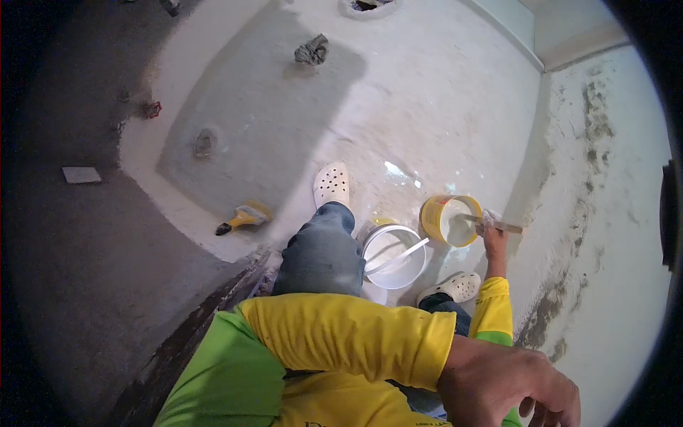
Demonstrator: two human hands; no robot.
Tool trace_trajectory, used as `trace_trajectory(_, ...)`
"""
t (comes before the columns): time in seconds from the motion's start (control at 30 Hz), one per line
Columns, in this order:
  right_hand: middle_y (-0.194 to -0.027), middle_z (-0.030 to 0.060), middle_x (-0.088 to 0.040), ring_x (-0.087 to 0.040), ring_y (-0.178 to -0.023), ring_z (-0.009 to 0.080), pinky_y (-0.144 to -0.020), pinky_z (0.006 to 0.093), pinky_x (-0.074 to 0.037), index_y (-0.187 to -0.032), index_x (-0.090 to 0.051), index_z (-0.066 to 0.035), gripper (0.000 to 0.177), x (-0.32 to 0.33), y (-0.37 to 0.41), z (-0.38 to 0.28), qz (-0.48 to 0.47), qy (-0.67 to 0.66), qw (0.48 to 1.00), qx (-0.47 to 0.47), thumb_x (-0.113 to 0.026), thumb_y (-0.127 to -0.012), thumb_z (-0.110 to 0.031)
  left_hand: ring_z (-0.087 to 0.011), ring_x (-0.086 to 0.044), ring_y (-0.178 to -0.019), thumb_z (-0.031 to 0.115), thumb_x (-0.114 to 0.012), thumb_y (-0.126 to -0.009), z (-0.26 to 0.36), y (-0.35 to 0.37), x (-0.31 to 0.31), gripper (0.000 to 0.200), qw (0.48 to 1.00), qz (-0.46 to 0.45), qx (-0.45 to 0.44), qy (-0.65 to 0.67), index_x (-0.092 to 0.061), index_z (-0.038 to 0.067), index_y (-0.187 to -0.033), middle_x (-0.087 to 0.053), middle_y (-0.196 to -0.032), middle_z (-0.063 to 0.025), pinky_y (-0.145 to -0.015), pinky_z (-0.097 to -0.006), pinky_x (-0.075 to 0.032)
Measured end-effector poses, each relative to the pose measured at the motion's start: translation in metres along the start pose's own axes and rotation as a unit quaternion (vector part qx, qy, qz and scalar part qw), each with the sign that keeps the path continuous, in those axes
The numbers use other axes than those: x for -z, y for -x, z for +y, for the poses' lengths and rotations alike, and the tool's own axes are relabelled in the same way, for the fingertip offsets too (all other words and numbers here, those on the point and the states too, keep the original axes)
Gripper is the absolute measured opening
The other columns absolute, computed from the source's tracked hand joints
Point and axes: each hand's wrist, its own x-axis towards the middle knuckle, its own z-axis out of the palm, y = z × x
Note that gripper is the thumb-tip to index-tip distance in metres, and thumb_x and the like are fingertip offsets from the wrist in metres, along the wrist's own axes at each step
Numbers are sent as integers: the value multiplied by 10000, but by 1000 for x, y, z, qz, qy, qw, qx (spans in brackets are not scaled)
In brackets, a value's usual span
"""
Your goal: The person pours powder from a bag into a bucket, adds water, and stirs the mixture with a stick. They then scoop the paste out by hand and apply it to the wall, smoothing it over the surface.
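Note:
My right hand [491, 229] is closed round a flat wooden stick [510, 228]. The stick's left end reaches into a yellow tub [432, 213] with pale liquid inside. Beside this tub, on its left, stands a white bucket [409, 276] holding whitish material, with a white strip [405, 256] slanting across its rim. My left arm crosses in front of my body. At the bottom right my left hand [501, 377] hangs with loosely bent, parted fingers and no object visible in it; the fingertips are partly cut off by the frame.
A wide brush [245, 215] with a yellow and black handle lies left of my feet. Crumpled grey stuffing [311, 50] and another lump [205, 144] stick up from the damp, coated floor. A rough, stained wall [605, 213] rises at right. A dark ledge edge runs lower left, with a white tile [81, 175] beyond.

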Motion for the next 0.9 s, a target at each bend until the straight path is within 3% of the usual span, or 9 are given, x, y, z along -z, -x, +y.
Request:
trace_trajectory(0.17, -1030, 102, -623, -652, -821, 203, -710, 321, -558, -1148, -571, -12, 344, 6, 18, -12, -143, -25, 985, -97, -581, -903, -253, -281, -590, -1014, 507, -828, -620, 5, -1, 6, 798, 1000, -25, 15, -4, -562, 31, -1202, -628, -1098, -156, -890, -380, -468)
trace_trajectory(0.3, -946, 106, -635, -626, -719, 166, -652, 290, -543, -1105, -602, 12, 320, 4, 9, -13, 16, -73, 995, -64, -629, -876, -210, -236, -592, -968, 476, -788, -688, -8, 5, 37, 728, 992, 38, 51, -106, -532, 29, -1202, -626, -1059, -134, -867, -363, -471)
trace_trajectory(0.37, -928, 101, -620, -608, -755, 170, -641, 264, -526, -1086, -598, 15, 292, -7, 23, -16, -34, -37, 994, 96, -597, -895, -207, -166, -600, -952, 395, -727, -790, -12, 5, 62, 550, 976, 161, 83, -118, -532, -3, -1116, -630, -1012, -95, -810, -303, -500)
trace_trajectory(0.43, -1164, 145, -605, -577, -1044, 199, -949, 297, -440, -1236, -568, -84, 471, 3, 56, -23, 70, 308, 918, 239, -667, -840, -317, -138, -611, -881, 159, -576, -920, -7, 1, 92, 327, 956, 264, 45, -119, -505, 16, -1206, -628, -1019, -79, -805, -266, -512)
trace_trajectory(0.47, -981, 110, -637, -610, -861, 223, -731, 340, -506, -1055, -610, 4, 273, 2, 30, -16, -119, 93, 977, 147, -572, -873, -197, -136, -620, -820, 271, -514, -954, -12, 7, 117, 336, 905, 245, -45, -344, -529, 21, -1179, -648, -976, -94, -759, -257, -512)
trace_trajectory(0.53, -1002, 103, -645, -608, -899, 212, -763, 333, -497, -1063, -621, 1, 291, 13, 18, -36, -178, 185, 966, 14, -568, -876, -216, -144, -619, -774, 411, -479, -942, 5, 2, 135, 447, 865, 415, 95, -265, -547, 19, -1145, -655, -923, -92, -702, -246, -501)
trace_trajectory(0.67, -999, 109, -655, -605, -930, 210, -835, 353, -477, -1069, -631, -8, 319, 4, 10, 7, 15, -29, 998, -48, -572, -876, -254, -163, -611, -789, 560, -461, -888, 13, 7, 164, 621, 801, 525, 103, -269, -541, -3, -1136, -643, -951, -105, -704, -277, -485)
trace_trajectory(0.73, -940, 118, -668, -624, -866, 212, -811, 338, -492, -1058, -647, -17, 315, -10, 13, 13, -40, 93, 981, 165, -594, -864, -260, -169, -609, -808, 584, -454, -878, 12, 5, 170, 654, 783, 551, 94, -273, -537, -10, -1138, -637, -962, -109, -719, -290, -481)
trace_trajectory(0.9, -1022, 121, -647, -618, -885, 201, -778, 320, -508, -1063, -640, 0, 310, 15, 12, 3, -36, 46, 996, -63, -605, -868, -238, -188, -600, -838, 571, -446, -886, 16, -3, 170, 639, 783, 561, 68, -259, -526, -7, -1145, -624, -974, -112, -733, -302, -467)
